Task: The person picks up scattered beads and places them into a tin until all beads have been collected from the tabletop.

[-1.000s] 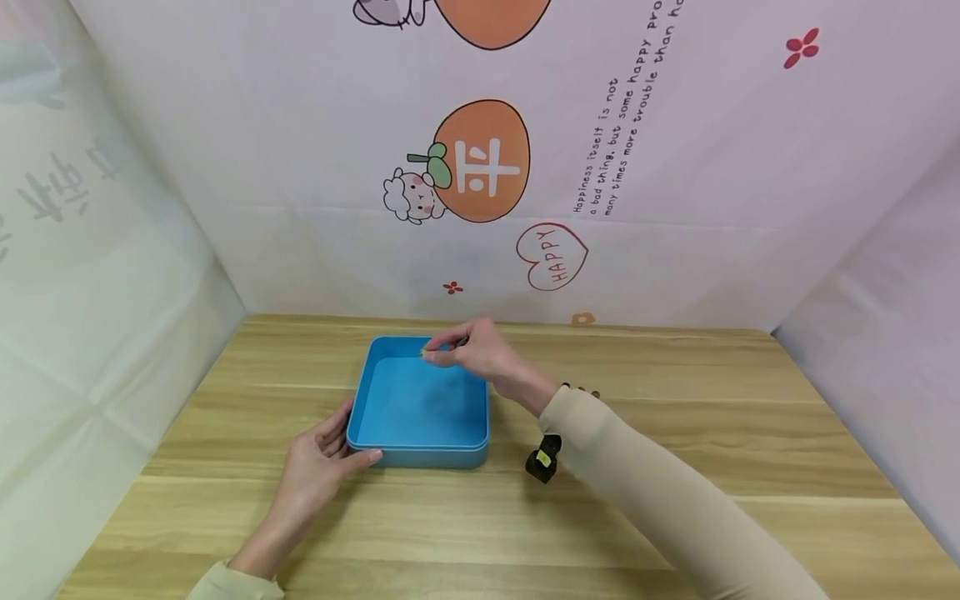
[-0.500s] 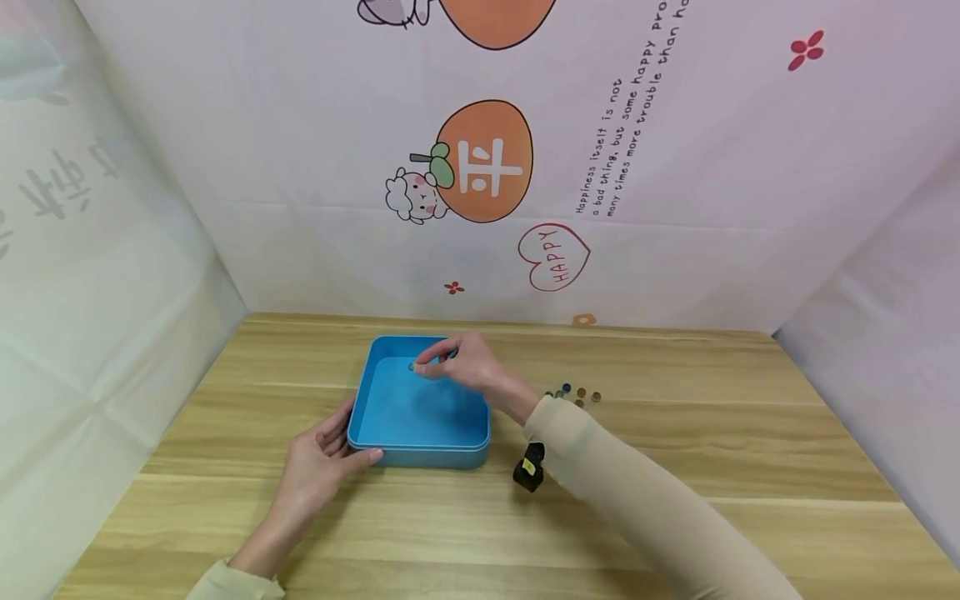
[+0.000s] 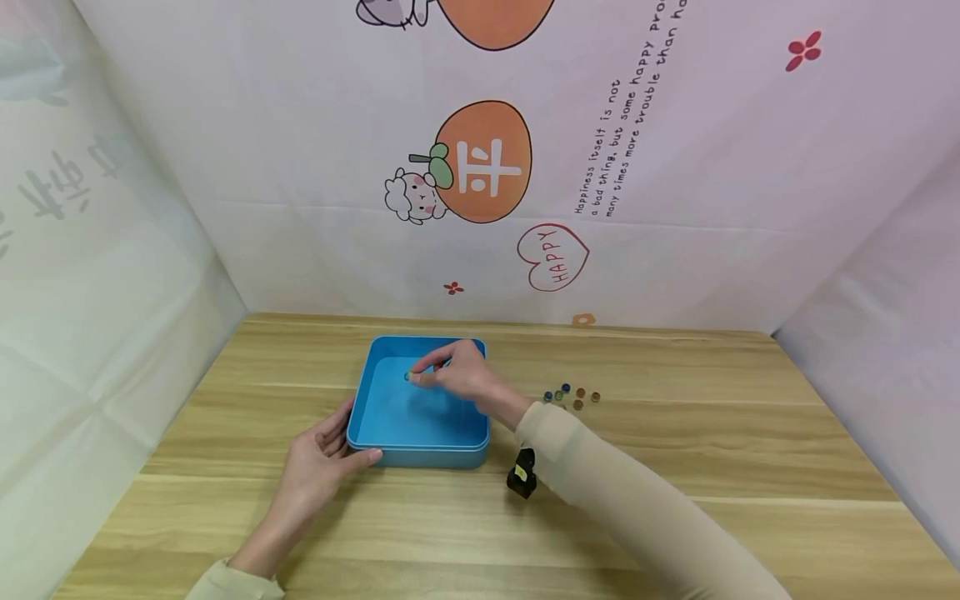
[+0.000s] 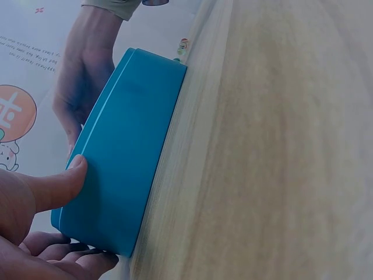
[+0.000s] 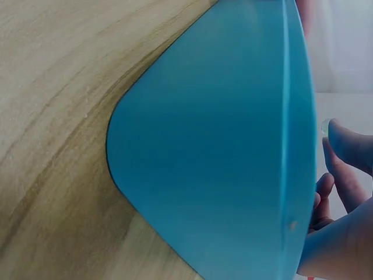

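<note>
A blue square tray (image 3: 420, 417) sits on the wooden table (image 3: 675, 450). My left hand (image 3: 352, 437) grips its near left corner, thumb (image 4: 58, 185) pressed on the front wall and fingers along the left side. My right hand (image 3: 416, 379) hovers low inside the tray's far half and pinches a small greenish bead (image 3: 408, 377) between thumb and fingertips. In the right wrist view the tray's outer wall (image 5: 221, 146) fills the frame, with the fingertips (image 5: 344, 146) and the bead (image 5: 324, 125) just past its rim.
Several small coloured beads (image 3: 572, 395) lie on the table right of the tray. A black wrist camera (image 3: 521, 475) hangs under my right sleeve. Printed cloth walls close in the table at the back and both sides.
My right hand has sunk lower into the tray and drawn slightly toward me with the bead. Its sleeve has shifted left, uncovering the beads on the table. The left hand has stayed put.
</note>
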### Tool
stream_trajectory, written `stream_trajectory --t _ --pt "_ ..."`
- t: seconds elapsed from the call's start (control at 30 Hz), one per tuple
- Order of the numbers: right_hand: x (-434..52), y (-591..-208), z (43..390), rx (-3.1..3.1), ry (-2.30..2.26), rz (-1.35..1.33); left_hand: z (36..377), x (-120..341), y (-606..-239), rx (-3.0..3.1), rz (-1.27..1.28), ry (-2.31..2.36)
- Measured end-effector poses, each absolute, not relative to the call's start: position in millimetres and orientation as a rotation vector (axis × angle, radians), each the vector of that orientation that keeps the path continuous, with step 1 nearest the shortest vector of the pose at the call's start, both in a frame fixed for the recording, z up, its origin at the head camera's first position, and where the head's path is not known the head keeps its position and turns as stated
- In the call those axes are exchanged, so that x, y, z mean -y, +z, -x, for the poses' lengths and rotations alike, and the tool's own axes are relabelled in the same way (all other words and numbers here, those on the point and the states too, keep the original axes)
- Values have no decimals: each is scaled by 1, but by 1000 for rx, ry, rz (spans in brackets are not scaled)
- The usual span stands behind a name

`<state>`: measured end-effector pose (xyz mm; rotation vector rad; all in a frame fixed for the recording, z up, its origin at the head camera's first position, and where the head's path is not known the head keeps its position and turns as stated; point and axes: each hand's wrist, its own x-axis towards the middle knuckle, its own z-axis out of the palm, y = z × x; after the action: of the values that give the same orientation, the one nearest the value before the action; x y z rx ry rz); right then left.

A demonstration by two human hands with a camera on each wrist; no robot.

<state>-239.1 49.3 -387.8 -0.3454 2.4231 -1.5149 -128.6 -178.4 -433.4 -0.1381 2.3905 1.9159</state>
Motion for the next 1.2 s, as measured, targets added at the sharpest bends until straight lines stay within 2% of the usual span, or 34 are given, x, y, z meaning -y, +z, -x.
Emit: stream_trajectory --t 0.9,1.2 --pt "-40 -391 241 -2523 -1500 182 128 180 -433 -2361 99 1956" --pt "-55 -375 233 -2454 -1672 199 128 179 -434 -2372 105 1960"
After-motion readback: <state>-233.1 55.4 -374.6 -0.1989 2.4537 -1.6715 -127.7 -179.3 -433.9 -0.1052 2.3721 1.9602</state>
